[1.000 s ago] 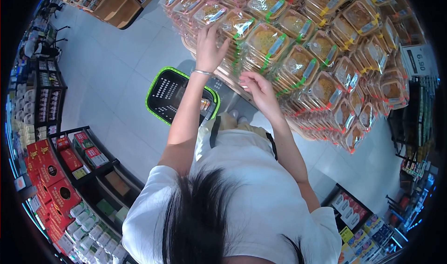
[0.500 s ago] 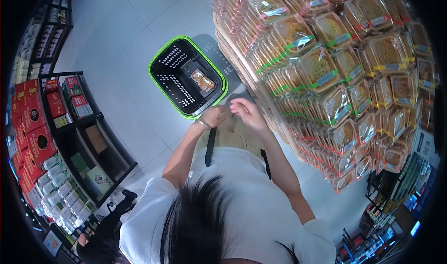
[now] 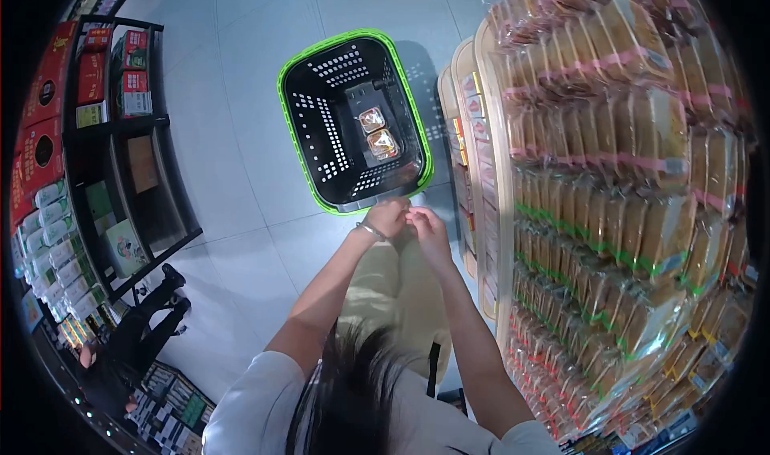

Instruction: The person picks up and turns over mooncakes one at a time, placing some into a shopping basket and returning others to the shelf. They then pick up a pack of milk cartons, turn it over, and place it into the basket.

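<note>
A black shopping basket (image 3: 321, 146) with a bright green rim stands in front of me. Two small clear-topped food packs, a smaller one (image 3: 371, 120) and a larger one (image 3: 383, 143), lie on its bottom. At the basket's near edge, my left hand (image 3: 388, 218), with a bracelet at the wrist, is closed around what looks like the basket's handle; the grip itself is mostly hidden. My right hand (image 3: 427, 227) is beside it, fingers loosely bent and fingertips close to or touching the left hand. Nothing shows in the right hand.
On the right rises a tall display of packaged food (image 3: 597, 142) with pink, green and red bands, above a pale shelf edge (image 3: 496, 174). Dark shelving (image 3: 164, 190) with red boxes stands left. A person in black (image 3: 132, 343) is at lower left. Tiled floor (image 3: 233, 134) lies between.
My view has shifted and turned relative to the shelves. The basket stays close to my hands, appearing larger and more upright. My right hand has come nearer the left, its fingers less spread.
</note>
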A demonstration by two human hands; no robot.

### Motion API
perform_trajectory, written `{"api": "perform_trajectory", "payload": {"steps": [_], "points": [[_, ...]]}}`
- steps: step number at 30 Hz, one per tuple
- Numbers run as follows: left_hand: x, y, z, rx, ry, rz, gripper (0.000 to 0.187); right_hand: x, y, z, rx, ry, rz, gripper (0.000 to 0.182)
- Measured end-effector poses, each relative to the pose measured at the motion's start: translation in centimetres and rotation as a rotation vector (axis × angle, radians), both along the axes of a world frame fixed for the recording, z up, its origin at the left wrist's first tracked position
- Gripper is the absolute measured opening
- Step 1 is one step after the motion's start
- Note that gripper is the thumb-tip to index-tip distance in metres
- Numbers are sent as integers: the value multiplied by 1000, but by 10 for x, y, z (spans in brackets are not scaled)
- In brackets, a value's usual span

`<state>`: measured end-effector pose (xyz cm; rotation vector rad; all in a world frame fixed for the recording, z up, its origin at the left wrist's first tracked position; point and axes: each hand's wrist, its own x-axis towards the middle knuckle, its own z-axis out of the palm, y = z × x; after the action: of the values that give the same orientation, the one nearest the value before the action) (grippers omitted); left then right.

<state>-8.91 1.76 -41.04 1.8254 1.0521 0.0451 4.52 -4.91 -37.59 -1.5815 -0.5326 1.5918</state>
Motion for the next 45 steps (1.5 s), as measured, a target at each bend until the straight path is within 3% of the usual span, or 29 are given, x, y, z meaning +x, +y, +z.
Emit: {"api": "perform_trajectory", "payload": {"steps": [3,6,8,9,10,12,13,18,21,25,26,32,35,37,39,41,45], "points": [[-3,24,-74,0,19,274,24,2,31,-54,-23,-43,52,29],[-14,54,-146,-214,270,422,37,-2,56,-109,-57,-18,31,34],[-24,75,-183,-427,265,643,46,-9,70,-139,-108,17,3,35],[-32,70,-237,-418,197,782,44,-12,74,-154,-114,12,14,34],[-40,78,-265,-530,205,800,47,-14,76,-171,-117,10,18,34],[-49,89,-307,-446,364,765,48,-13,80,-204,-44,-29,86,31],[-54,95,-335,-460,417,735,50,-16,87,-213,-30,-19,43,20],[-58,102,-428,-627,479,776,60,-21,109,-269,-107,-52,172,25],[-50,109,-429,-699,497,814,66,-27,118,-277,-170,11,193,26],[-53,94,-485,-625,543,864,73,-32,119,-283,-164,54,274,28],[-62,89,-501,-660,391,836,72,-32,118,-286,-174,52,274,28],[-56,94,-489,-602,311,961,50,-32,122,-291,-221,-8,352,26],[-58,108,-427,-193,577,755,38,-28,121,-277,-137,-86,312,26],[-63,116,-385,-250,580,778,42,-25,123,-251,-71,-142,275,25],[-76,117,-345,-273,571,822,45,-24,118,-214,-43,-20,143,23],[-94,104,-311,-145,387,834,28,-22,109,-176,-33,28,89,22],[-95,79,-158,-209,-237,1021,16,-12,76,-100,31,-48,147,22]]}}
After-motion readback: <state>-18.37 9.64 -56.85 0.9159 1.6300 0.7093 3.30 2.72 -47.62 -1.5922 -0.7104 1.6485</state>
